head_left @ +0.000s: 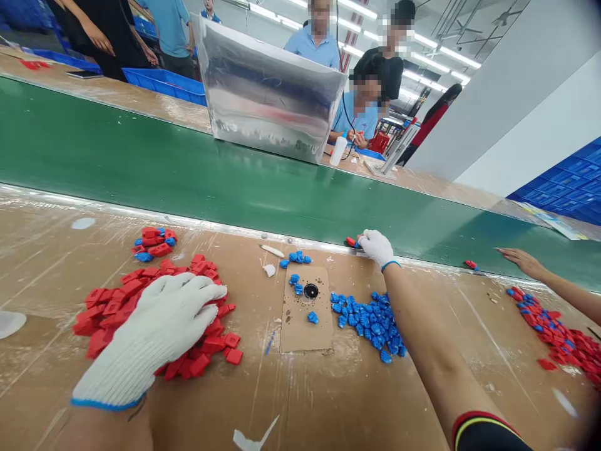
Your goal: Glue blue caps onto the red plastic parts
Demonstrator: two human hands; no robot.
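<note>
My left hand (162, 329), in a white knitted glove, lies over a heap of red plastic pieces (110, 304); its fingers stretch across the heap, slightly apart. Whatever is beneath the palm is hidden. At the near edge of the green belt, my right hand (375, 246), also gloved, has its fingers closed at a small red-and-blue piece (351, 242). Between my arms lies a cardboard square (307, 335) bearing a small round dark container (310, 291) and a few blue pieces. A heap of blue pieces (370, 319) sits right of the cardboard.
A green belt (141, 160) crosses behind the worktable. Joined red-and-blue pieces (157, 243) sit at left. Another person's hand (523, 260) reaches in at right, near a red piece (470, 264) and a mixed heap (554, 332). A metal panel (272, 94) stands beyond the belt.
</note>
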